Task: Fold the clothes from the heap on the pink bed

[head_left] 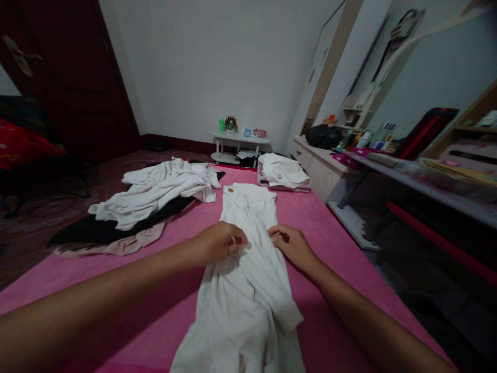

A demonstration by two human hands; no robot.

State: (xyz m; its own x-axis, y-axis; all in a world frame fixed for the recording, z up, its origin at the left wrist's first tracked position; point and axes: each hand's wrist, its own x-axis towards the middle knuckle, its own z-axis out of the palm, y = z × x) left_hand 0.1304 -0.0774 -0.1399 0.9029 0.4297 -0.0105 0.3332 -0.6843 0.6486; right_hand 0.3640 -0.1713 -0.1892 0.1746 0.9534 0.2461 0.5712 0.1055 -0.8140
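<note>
White garment (250, 210): likely light, limp, easily creased; best held by its side edges.
Left hand (223, 242) curled, right hand (294, 247) narrowed at the edge; cannot tell if either pinches cloth.

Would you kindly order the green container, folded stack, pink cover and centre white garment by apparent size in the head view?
Largest first:
Pink cover
Centre white garment
Folded stack
Green container

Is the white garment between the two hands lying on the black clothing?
No, the white garment lies on the pink cover, apart from the black clothing on the left.
</note>
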